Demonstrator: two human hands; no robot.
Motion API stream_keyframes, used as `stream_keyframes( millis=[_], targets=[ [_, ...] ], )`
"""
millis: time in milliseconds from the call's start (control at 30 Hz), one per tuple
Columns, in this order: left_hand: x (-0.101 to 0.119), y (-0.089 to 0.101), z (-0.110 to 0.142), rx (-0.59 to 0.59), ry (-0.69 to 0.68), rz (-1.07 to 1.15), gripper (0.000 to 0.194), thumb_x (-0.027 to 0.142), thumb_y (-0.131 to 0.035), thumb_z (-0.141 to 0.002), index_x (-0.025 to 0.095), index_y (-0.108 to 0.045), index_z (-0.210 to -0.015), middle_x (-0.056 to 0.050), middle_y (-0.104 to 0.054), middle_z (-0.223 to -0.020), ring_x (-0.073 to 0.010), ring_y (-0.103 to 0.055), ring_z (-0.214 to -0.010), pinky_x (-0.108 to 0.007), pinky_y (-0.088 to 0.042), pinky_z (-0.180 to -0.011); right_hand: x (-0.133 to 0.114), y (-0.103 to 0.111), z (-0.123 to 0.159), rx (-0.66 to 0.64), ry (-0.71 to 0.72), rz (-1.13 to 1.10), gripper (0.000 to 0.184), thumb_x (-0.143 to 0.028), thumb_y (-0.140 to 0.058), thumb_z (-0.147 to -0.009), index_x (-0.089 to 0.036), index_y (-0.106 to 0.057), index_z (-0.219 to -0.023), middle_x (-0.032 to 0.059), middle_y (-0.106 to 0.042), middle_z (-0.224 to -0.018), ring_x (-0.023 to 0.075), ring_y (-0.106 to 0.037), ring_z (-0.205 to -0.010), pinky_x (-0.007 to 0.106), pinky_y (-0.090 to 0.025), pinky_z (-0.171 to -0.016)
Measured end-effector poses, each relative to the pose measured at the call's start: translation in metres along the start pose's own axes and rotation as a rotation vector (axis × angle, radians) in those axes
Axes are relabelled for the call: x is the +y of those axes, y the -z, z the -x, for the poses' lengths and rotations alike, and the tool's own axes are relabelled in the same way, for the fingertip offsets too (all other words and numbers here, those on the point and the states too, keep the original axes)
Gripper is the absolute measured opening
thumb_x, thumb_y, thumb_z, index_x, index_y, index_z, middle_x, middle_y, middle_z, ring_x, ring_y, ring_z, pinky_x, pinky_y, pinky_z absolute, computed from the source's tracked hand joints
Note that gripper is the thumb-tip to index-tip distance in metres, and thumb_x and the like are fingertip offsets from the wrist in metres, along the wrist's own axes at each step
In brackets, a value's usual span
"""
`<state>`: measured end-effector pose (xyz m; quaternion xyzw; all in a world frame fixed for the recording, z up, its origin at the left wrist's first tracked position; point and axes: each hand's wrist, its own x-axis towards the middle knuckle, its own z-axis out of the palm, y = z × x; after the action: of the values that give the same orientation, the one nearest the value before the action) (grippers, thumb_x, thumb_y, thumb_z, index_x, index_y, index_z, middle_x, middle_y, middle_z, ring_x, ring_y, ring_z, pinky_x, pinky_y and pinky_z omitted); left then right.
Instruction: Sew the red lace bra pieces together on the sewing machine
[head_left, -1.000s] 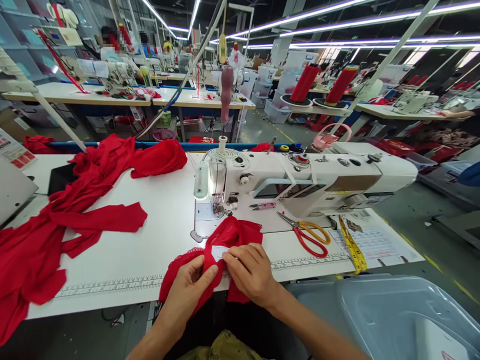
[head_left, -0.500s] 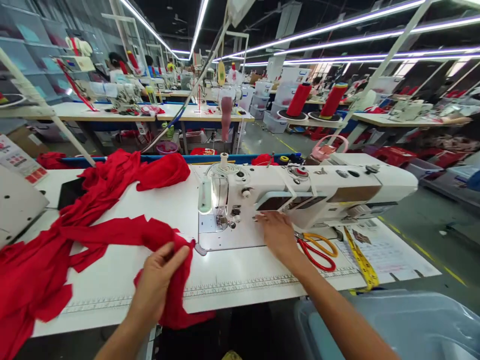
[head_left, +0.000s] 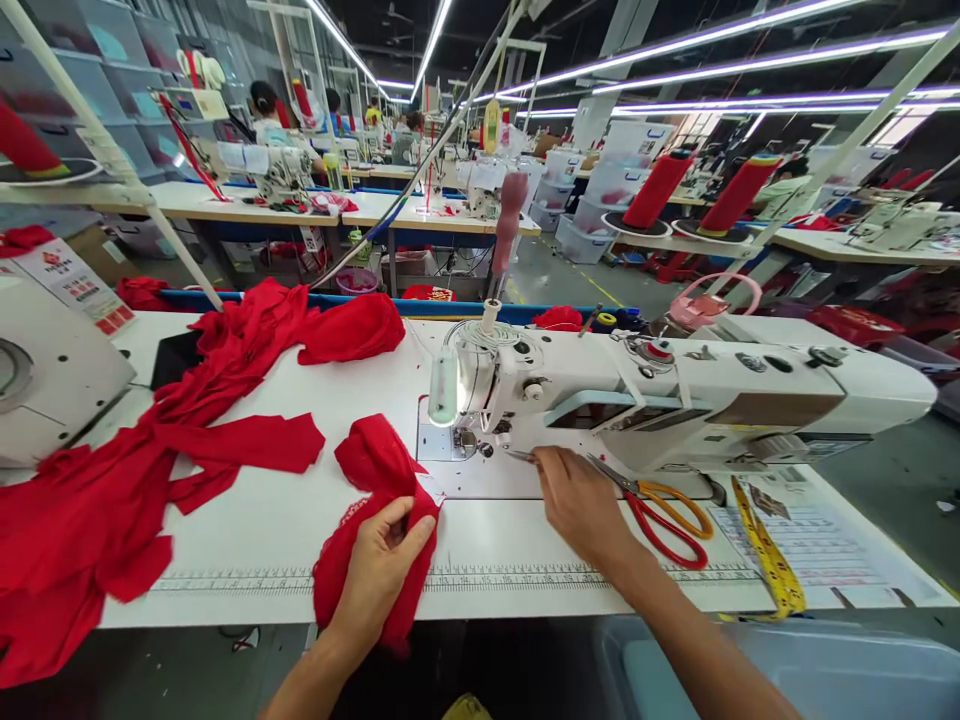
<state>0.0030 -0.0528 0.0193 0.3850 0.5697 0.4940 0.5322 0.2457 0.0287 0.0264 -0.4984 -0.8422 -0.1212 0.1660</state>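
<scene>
My left hand pinches a red fabric piece near the table's front edge. A small white tag or patch shows at the fabric's right edge, beside my fingers. On the sewing machine's bed, my right hand is closed around a small pointed metal tool. Its tip points left, toward the needle area; the rest is hidden in my fingers, so its kind is unclear. Scissors with red and orange handles lie just right of that hand. The white sewing machine stands behind both hands.
A long heap of red fabric strips covers the table's left side. A yellow tape measure lies on written papers at the right. Below stands a translucent plastic bin. Red thread cones stand behind the machine.
My left hand has drawn the red piece rightward, apart from the strips at left. My right hand has come back from under the machine arm, with the pointed tool now visible in it.
</scene>
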Motion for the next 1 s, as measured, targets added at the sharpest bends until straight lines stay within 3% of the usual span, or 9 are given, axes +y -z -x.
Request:
stream_keyframes(
  millis=[100,167,267,400,600,1000],
  targets=[
    [-0.003,-0.001,-0.001,0.002,-0.024,-0.02,0.028,0.046,-0.073,-0.076,0.02,-0.064,-0.077,-0.001,-0.067,-0.083,-0.0202,-0.061,-0.085,-0.026,-0.049,-0.077,-0.042,0.011,0.012,-0.05,0.021,-0.404,0.02,-0.017,-0.033,-0.102,-0.021,-0.053,-0.102,0.0026,-0.069,-0.081,0.0167,-0.064,-0.064,0.026,-0.043,-0.058],
    [-0.003,-0.001,-0.002,0.003,-0.039,-0.041,0.029,0.047,-0.072,-0.078,0.02,-0.063,-0.076,0.0,-0.066,-0.081,-0.0187,-0.059,-0.081,-0.025,-0.048,-0.073,-0.065,0.016,0.017,-0.086,0.015,-0.469,0.019,-0.029,-0.036,-0.104,-0.022,-0.052,-0.097,-0.0007,-0.067,-0.075,0.015,-0.06,-0.057,0.025,-0.038,-0.053],
    [0.0,-0.002,-0.001,0.007,-0.056,-0.06,0.029,0.047,-0.07,-0.079,0.02,-0.061,-0.074,0.001,-0.064,-0.078,-0.0188,-0.059,-0.081,-0.025,-0.047,-0.073,-0.082,0.016,0.017,-0.031,0.037,-0.395,0.028,-0.038,-0.038,-0.105,-0.022,-0.052,-0.088,-0.0019,-0.064,-0.068,0.013,-0.057,-0.051,0.025,-0.029,-0.05],
    [0.003,-0.003,0.001,0.022,-0.058,-0.073,0.029,0.047,-0.069,-0.079,0.02,-0.06,-0.073,0.001,-0.062,-0.077,-0.0195,-0.059,-0.083,-0.026,-0.047,-0.076,-0.085,0.01,0.015,0.048,0.077,-0.275,0.036,-0.038,-0.034,-0.107,-0.02,-0.053,-0.082,-0.0023,-0.06,-0.061,0.0119,-0.055,-0.048,0.028,-0.023,-0.049],
    [0.001,-0.004,0.001,0.044,-0.066,-0.103,0.03,0.047,-0.069,-0.08,0.02,-0.059,-0.072,0.001,-0.062,-0.077,-0.0191,-0.058,-0.082,-0.025,-0.047,-0.075,-0.086,0.007,0.016,0.068,0.108,-0.19,0.039,-0.037,-0.034,-0.107,-0.02,-0.054,-0.078,-0.0019,-0.059,-0.059,0.0117,-0.054,-0.046,0.03,-0.022,-0.049],
    [-0.008,-0.001,-0.001,0.032,-0.117,-0.086,0.024,0.042,-0.068,-0.083,0.019,-0.065,-0.077,0.0,-0.062,-0.08,-0.0168,-0.054,-0.079,-0.023,-0.045,-0.074,-0.091,0.005,0.017,0.11,0.099,-0.164,0.04,-0.037,-0.031,-0.108,-0.02,-0.053,-0.078,-0.0024,-0.058,-0.057,0.0123,-0.052,-0.045,0.03,-0.021,-0.049]
  ],
)
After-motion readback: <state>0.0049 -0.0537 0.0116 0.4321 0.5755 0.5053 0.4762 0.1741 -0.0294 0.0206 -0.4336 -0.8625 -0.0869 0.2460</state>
